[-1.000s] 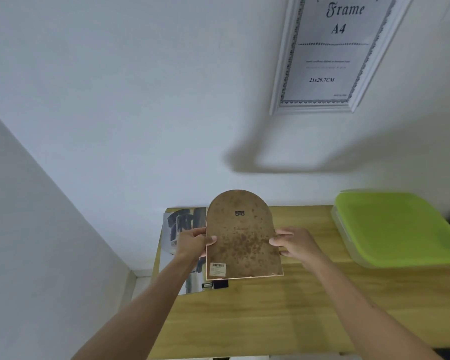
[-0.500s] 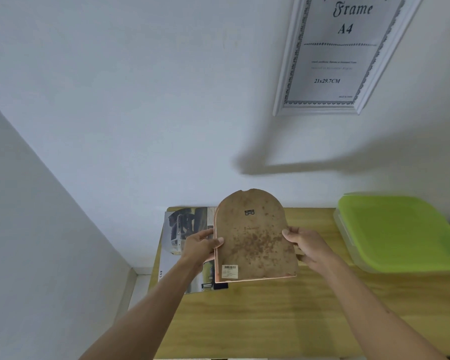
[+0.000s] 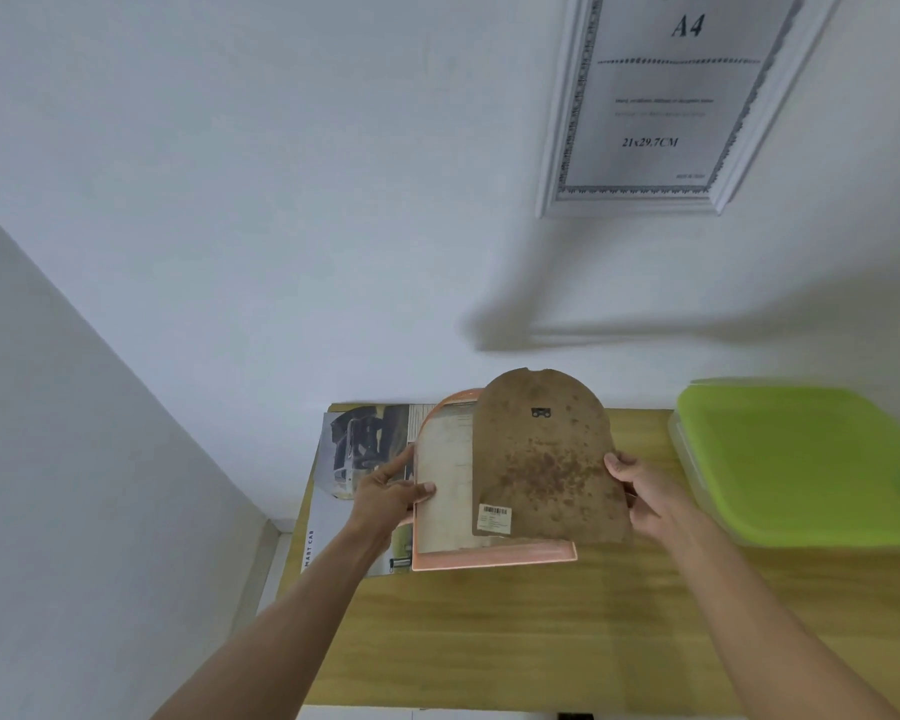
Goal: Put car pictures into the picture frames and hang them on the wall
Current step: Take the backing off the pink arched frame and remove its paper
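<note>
Meanwhile, above the desk (image 3: 489, 641), the left hand (image 3: 385, 498) gripped the left edge of a pink arched frame (image 3: 489, 556), thumb lying on the pale sheet (image 3: 445, 491) inside it. The right hand (image 3: 645, 498) pinched the right edge of the brown backing (image 3: 541, 459), which was shifted to the frame's right and overlapped it, hanger clip and barcode label facing up. Under the frame, at the desk's left end, lay a car magazine (image 3: 354, 449), partly covered. At the desk's right end sat a box (image 3: 801, 459) with a green lid. On the wall above the desk hung a white frame (image 3: 557, 122) showing a printed "A4" insert.
</note>
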The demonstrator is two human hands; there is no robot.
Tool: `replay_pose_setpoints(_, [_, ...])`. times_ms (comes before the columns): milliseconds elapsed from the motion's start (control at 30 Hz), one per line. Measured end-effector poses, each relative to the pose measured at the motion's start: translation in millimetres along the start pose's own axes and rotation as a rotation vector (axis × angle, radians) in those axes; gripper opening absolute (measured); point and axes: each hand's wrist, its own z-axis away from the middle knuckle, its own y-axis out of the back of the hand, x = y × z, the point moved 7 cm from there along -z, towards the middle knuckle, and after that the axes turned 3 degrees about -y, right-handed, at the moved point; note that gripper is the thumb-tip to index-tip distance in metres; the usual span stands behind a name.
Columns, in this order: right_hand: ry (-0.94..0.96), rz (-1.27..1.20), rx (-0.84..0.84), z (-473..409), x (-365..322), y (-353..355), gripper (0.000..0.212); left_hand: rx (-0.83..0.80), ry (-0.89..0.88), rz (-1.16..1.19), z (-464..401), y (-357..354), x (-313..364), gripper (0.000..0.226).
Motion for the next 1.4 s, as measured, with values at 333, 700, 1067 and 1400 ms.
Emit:
replay_pose_setpoints(333, [-0.037, -0.008, 0.303, -47, 5, 112, 0.022, 0.135, 0.045, -0.149, -13, -2, -2, 0.072])
replay_pose_setpoints(700, [0.050, 0.715, 0.493, -78, 2, 131, 0.034, 0.293, 0.098, -0.230, -2, -2, -26, 0.071])
replay_pose_setpoints(1067, [0.329, 1.720, 0.063, -102, 25, 77, 0.075, 0.292, 0.113, -0.163, -5, -36, -47, 0.071])
replay_pose_setpoints(1400, [0.188, 1.659, 0.157, -105, 23, 102, 0.075, 0.287, 0.140, -0.116, -8, -49, -57, 0.071])
